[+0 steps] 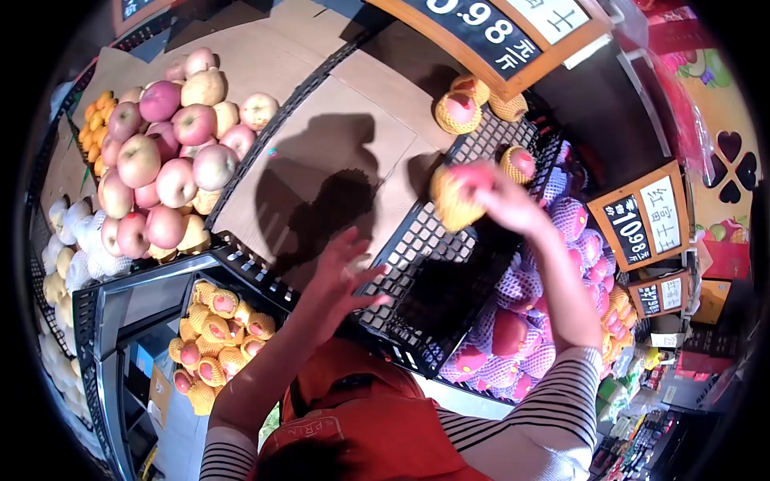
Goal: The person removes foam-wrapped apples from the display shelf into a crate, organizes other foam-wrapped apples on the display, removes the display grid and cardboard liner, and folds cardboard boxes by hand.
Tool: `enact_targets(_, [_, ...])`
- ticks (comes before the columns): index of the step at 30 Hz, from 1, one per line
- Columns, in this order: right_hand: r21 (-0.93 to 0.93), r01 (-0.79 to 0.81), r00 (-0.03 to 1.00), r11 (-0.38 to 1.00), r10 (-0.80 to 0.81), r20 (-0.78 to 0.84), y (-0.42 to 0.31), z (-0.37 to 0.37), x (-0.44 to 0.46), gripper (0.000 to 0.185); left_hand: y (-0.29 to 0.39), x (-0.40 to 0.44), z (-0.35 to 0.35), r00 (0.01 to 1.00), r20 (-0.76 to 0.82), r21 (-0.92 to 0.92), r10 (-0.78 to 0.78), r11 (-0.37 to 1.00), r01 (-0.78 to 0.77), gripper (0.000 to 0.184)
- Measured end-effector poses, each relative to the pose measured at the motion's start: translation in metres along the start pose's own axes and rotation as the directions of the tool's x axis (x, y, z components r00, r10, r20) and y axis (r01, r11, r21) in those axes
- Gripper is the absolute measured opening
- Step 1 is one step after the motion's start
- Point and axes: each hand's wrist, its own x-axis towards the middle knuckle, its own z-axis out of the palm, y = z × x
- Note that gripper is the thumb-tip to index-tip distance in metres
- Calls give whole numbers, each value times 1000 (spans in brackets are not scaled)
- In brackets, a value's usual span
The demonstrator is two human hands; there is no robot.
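Note:
My right hand (509, 200) is closed on an apple in a yellow foam net (455, 199), above a black grid-bottomed crate (399, 276). The fingers hide part of the red fruit. Spread and holding nothing, my left hand (341, 276) hovers by the crate's near left side. Toward the far end of the crate, a netted apple (458, 112) sits with others beside it. One more netted apple (519, 164) rests just beyond my right hand.
Cardboard (337, 104) lines the display beside the crate. Unwrapped apples (176, 180) are heaped at left, with yellow-netted apples (212, 329) in a lower box. Purple-netted apples (509, 333) fill the right side, near a wood-framed price sign (639, 216). Another price sign (489, 36) overhangs the far end.

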Motion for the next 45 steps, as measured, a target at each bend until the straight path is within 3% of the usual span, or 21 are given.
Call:
enact_targets(2, [112,-60,992,992,46,117,-19,43,-14,61,-15,19,4,955,239,-286,-178,927,244,79])
enact_targets(3, [-57,-36,978,998,47,205,-41,53,-18,60,-20,27,4,901,367,-392,-231,840,375,81])
enact_targets(5, [-144,96,916,985,-31,401,-45,52,-18,63,-31,31,-5,872,403,-312,-279,854,417,76])
enact_targets(6, [-83,157,947,984,-126,296,-36,35,-12,67,-42,28,-14,888,344,-255,-305,880,401,76])
enact_targets(7, [-182,-153,971,971,182,154,-21,6,3,76,-38,21,-15,898,329,-259,-293,886,384,76])
enact_targets(8, [-460,-5,960,888,-125,-251,-7,-8,6,83,-29,12,-15,909,311,-264,-276,894,362,77])
enact_targets(9, [-801,-46,927,597,-274,-256,26,-46,18,90,-23,1,-16,925,280,-275,-257,901,334,78])
enact_targets(11, [-896,-396,918,199,111,-381,73,-88,29,92,-17,-15,-28,921,361,-264,-146,931,251,79])
enact_targets(14, [-832,-392,894,394,376,-243,154,-133,26,69,1,-49,-64,911,413,-273,-8,953,133,84])
enact_targets(18, [-945,-151,988,289,69,-137,161,-136,19,59,-9,-128,-143,927,365,-113,80,993,-41,82])
enact_targets(19, [-855,-210,977,475,80,-195,161,-144,9,63,-16,-160,-155,968,230,-95,101,992,-81,82])
enact_targets(20, [-833,-287,953,473,231,-198,121,-123,11,67,-27,-186,-165,986,131,-108,107,990,-93,82])
enact_targets(21, [-631,-242,967,737,239,-91,106,-109,4,68,-38,-212,-175,993,30,-118,112,987,-108,82])
enact_targets(24, [-149,-316,941,937,329,73,-33,17,-18,75,-67,-289,-185,949,-317,-317,2,942,-107,104])
enact_targets(28, [-48,-110,815,993,118,567,-93,154,-15,90,-132,-372,-209,802,-598,-423,-18,857,-296,101])
enact_targets(31, [131,-493,589,860,219,778,-96,304,-3,88,-166,-401,-228,713,-701,-436,-23,806,-401,88])
enact_targets(32, [210,-429,625,879,120,772,-76,350,3,82,-179,-409,-236,685,-728,-456,-43,776,-436,85])
enact_targets(40, [114,-328,877,938,257,406,52,561,20,77,-200,-400,-291,578,-796,-509,-177,713,-483,55])
enact_targets(41, [196,-370,875,908,270,402,46,575,12,77,-249,-397,-322,532,-846,-117,38,960,-255,53])
enact_targets(42, [279,-403,876,872,279,394,42,584,9,77,-297,-391,-350,552,-791,327,265,945,15,51])
enact_targets(45, [170,-492,835,854,409,367,39,600,-3,78,-241,-367,-326,448,-883,-281,-143,924,-260,52])
